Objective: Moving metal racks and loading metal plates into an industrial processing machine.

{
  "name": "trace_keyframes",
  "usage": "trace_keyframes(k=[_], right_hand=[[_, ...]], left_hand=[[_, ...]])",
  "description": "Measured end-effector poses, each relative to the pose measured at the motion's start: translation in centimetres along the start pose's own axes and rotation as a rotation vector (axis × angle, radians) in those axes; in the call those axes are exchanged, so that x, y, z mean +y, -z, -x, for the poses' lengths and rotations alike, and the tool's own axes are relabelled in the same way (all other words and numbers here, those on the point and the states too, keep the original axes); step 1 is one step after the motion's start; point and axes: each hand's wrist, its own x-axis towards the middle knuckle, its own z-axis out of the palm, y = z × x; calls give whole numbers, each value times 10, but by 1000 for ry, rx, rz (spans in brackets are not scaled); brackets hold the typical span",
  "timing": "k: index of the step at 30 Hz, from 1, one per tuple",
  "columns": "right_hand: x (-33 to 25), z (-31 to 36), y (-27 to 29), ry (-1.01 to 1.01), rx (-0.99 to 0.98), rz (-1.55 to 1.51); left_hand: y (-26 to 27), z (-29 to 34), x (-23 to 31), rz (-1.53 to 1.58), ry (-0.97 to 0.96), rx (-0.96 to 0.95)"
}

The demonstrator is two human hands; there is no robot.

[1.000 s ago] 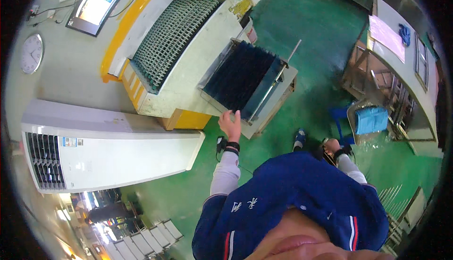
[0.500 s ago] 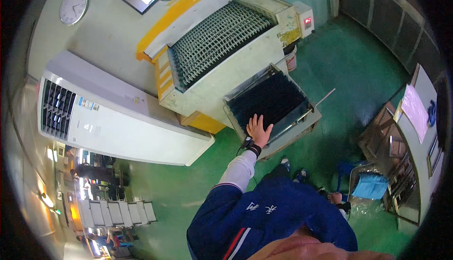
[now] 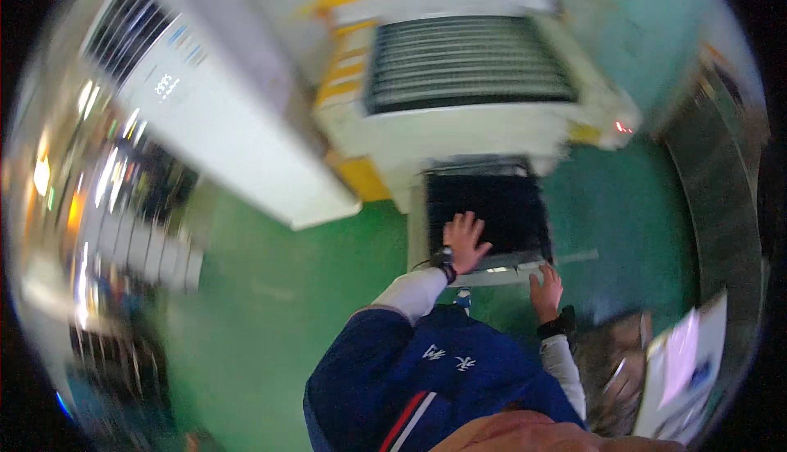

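Green workshop floor (image 3: pixel 279 288), cream conveyor machine (image 3: pixel 467 116) with yellow trim | black mesh tray (image 3: pixel 492 206) projects from machine front | left hand (image 3: pixel 464 240): fingers spread wide, flat on tray's near left corner | right hand (image 3: pixel 546 290): fingers loosely extended, touching tray's front rim.

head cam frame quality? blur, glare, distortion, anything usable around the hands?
Head view: heavy motion blur throughout, worst at the left rim, where lights smear into streaks; fisheye bends the white cabinet and the machine. Centre is sharpest: left hand spread on the dark tray, right hand at its front edge, outlines soft. A red indicator light on the machine flares slightly.
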Motion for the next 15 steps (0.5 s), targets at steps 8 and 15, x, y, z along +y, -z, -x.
trace_keyframes(k=[8, 15], right_hand=[[-110, -136, -32, 464, -109, 109], [-104, -158, -45, 514, -218, 271]], left_hand=[[17, 5, -13, 134, 100, -61], [21, 12, -17, 203, 88, -39]])
